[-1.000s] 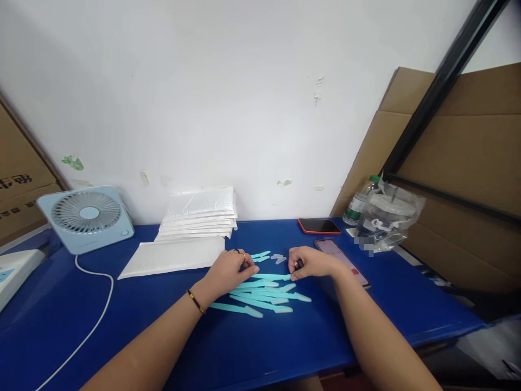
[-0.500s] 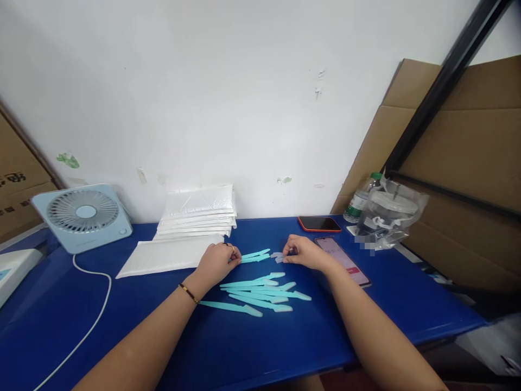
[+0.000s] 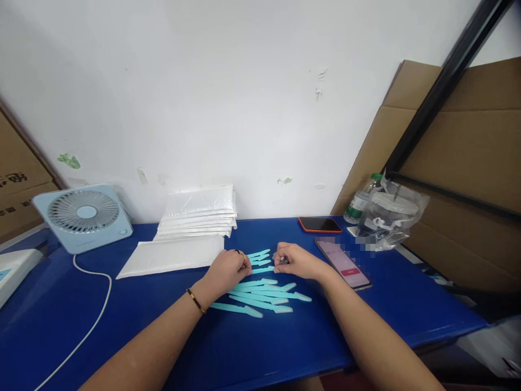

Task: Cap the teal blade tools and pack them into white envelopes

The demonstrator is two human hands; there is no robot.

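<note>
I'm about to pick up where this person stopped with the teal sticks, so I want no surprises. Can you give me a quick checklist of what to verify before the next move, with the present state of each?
1. Left hand on a teal stick: ok, fingers meet its near end.
2. Right hand at the same stick's other end: ok, pinching there; the small part it holds cannot be told.
3. Pile of teal sticks flat on the blue table: ok.
4. Phone beside the right wrist: not ok, close enough to be nudged.
5. White envelope away from the sticks: ok.
6. Fan cable away from both arms: ok.
</note>
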